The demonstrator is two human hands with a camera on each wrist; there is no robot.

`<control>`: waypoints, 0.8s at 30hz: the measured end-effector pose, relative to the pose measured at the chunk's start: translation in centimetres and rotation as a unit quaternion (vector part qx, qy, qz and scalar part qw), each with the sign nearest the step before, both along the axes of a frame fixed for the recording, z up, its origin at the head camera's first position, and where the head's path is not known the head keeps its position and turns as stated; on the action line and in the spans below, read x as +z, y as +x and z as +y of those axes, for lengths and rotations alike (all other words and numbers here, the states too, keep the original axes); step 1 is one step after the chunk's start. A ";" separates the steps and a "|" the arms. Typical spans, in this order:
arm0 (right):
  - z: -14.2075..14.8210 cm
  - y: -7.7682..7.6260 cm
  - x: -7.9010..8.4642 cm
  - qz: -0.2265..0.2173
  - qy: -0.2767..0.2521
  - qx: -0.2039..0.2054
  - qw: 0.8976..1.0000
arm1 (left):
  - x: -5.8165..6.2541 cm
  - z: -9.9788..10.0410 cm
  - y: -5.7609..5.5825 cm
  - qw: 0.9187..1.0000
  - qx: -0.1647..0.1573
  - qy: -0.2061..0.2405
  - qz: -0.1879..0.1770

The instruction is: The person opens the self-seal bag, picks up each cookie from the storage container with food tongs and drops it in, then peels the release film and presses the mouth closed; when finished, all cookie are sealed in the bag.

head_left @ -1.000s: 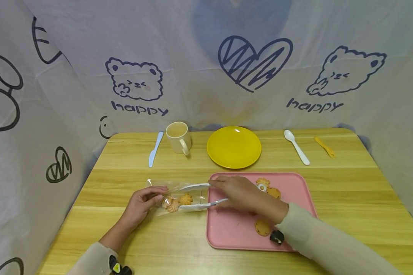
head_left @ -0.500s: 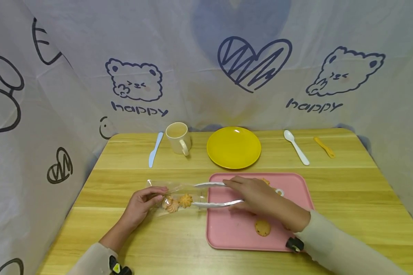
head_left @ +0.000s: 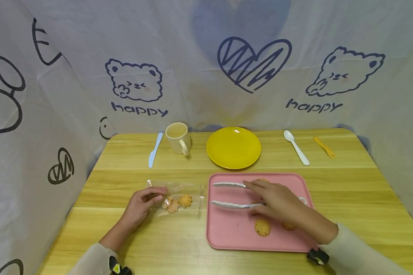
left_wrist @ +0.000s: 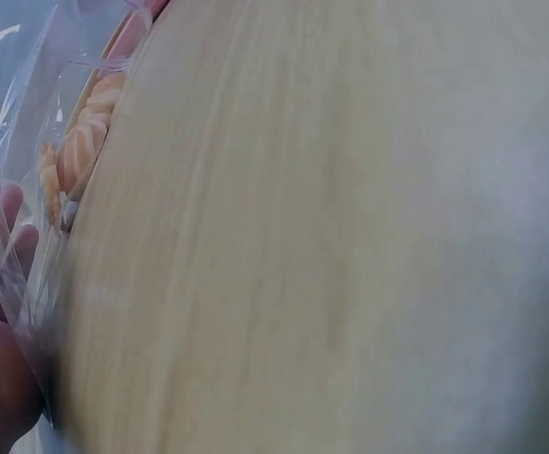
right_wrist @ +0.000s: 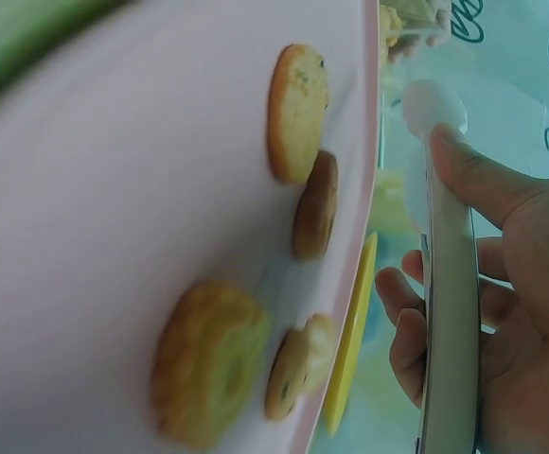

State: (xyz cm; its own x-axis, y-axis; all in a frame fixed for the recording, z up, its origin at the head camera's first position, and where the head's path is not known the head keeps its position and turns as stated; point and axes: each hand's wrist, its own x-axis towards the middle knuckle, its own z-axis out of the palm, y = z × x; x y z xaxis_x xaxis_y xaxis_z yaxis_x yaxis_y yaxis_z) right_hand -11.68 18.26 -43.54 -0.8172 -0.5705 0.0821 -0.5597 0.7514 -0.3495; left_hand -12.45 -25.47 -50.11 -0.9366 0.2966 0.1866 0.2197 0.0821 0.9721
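A left hand point(head_left: 142, 204) pinches one end of a clear bag point(head_left: 175, 186) on the wooden tabletop point(head_left: 161, 244), swirled cookies point(head_left: 185, 200) inside, while the right hand point(head_left: 280, 202) grips pale tongs point(head_left: 231, 205), the two prongs spread apart over a pink tray point(head_left: 232, 238) just beside the bag. A round cookie point(head_left: 262, 227) lies on the tray; a yellow plate point(head_left: 234, 148) and a cream mug point(head_left: 174, 143) sit behind.

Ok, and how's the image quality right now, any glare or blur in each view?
Head view: mostly clear, with a small bright glint on the far part of the yellow plate; left wrist view: shiny streaks on the clear bag, while the wooden tabletop looks soft and out of focus; right wrist view: the large ridged cookie is blurred, and the background has a blue-green cast.
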 end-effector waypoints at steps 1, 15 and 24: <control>0.4 0.1 0.0 0.000 -0.003 -0.005 1.000 | 0.0 0.0 0.0 1.000 0.000 0.001 -0.001; 5.4 1.4 -0.1 0.015 -0.002 -0.066 0.998 | 0.0 0.0 0.0 1.000 0.000 -0.001 -0.006; 7.9 1.8 -0.5 -0.002 0.023 -0.124 0.992 | -0.1 -0.1 0.0 1.000 -0.005 0.004 -0.002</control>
State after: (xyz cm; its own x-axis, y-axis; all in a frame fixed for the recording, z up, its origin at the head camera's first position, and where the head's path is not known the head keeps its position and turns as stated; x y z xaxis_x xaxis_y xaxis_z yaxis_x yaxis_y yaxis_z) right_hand -9.83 26.11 -44.09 -0.9332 -0.3547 0.0576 -0.3542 0.8810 -0.3137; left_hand -12.45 -25.53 -50.24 -0.9346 0.3038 0.1849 0.2163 0.0730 0.9736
